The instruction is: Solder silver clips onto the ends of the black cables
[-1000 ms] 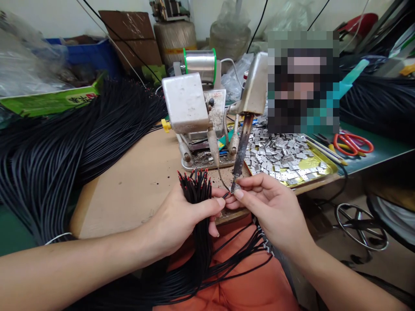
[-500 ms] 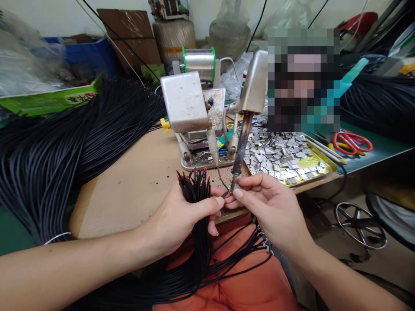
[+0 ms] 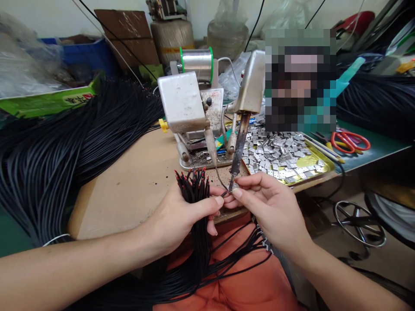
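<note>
left grip: left hand (image 3: pixel 191 209) clamped round an upright cable bundle (image 3: pixel 201 246), left of the soldering iron (image 3: pixel 239 147); wrist straight, thumb laid across the bundle toward the iron's tip.
right grip: right hand (image 3: pixel 270 207) below and right of the iron, thumb and forefinger pinched together on a metal plate (image 3: pixel 233 186) at the iron's tip; much of it is hidden by the fingers.
forearms: left one nearly level, right one slanting up toward the iron.
single cable (image 3: pixel 223 194): thin, black, running from the left thumb to just under the iron's tip.
bundle ends: matt black sleeves, bright red tips, fanned out like bristles, left of the iron.
iron: dark, scorched, rod-shaped shaft under a boxy, dull metal housing.
solder wire (image 3: pixel 219 176): slender, curving down to the iron's tip.
spool (image 3: pixel 197 65): silvery winding between green rims, behind the iron.
tray (image 3: pixel 306 163): shallow, yellow, right of the iron, heaped with flat, holed metal pieces (image 3: pixel 275 151).
worktop (image 3: pixel 129 194): smooth tan board, dark specks near the iron.
trousers (image 3: pixel 249 276): creased orange cloth below the iron, black cables across it.
</note>
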The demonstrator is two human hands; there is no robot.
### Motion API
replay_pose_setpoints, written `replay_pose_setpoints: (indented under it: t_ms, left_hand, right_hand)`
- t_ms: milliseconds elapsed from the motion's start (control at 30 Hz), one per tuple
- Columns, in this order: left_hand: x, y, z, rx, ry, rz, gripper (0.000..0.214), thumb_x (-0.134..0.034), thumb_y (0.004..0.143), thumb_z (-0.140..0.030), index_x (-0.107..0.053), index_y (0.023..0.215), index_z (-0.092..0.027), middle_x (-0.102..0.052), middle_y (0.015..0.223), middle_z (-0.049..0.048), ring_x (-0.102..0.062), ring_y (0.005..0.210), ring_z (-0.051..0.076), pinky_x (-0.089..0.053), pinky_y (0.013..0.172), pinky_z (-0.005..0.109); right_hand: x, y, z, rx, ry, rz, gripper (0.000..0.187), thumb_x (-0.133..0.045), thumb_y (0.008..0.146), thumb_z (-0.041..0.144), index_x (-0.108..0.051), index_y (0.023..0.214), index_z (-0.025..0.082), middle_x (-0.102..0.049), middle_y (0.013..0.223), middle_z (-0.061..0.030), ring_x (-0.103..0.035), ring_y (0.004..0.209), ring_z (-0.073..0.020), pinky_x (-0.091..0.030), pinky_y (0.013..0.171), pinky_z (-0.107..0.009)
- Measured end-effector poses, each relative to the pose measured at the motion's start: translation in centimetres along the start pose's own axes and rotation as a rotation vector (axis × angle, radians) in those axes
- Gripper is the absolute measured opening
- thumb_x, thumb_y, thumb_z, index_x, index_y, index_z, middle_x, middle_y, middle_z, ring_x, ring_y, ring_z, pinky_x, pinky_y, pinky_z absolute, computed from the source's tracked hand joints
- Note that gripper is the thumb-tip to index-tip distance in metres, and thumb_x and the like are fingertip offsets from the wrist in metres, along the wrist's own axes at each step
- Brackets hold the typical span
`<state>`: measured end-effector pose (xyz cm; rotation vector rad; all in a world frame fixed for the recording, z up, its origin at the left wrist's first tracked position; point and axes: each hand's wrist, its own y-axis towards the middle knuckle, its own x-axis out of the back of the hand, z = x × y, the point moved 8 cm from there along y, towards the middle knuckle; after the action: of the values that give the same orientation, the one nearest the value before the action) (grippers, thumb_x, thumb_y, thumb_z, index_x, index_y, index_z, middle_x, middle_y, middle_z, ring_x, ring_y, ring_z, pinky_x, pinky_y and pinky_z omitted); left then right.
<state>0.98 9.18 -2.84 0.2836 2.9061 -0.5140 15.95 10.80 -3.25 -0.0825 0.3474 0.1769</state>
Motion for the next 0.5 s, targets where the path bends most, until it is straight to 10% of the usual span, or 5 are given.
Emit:
replay_pose_setpoints:
  t_ms: [500]
  left_hand:
    - [0.16, 0.05, 0.4, 0.021, 0.064, 0.004, 0.027, -0.08, 0.079, -0.026, -0.07, 0.099, -0.012, -0.071, 0.074, 0.002, -0.063, 0.047, 0.01, -0.055, 0.051, 0.023]
  right_hand:
    - [0.26, -0.33, -0.16, -0.002, -0.069, -0.027, 0.021, -0.083, 0.08, 0.02, -0.064, 0.088, 0.018, -0.076, 0.073, 0.0009, -0.077, 0.067, -0.0137, -0.064, 0.067, -0.02]
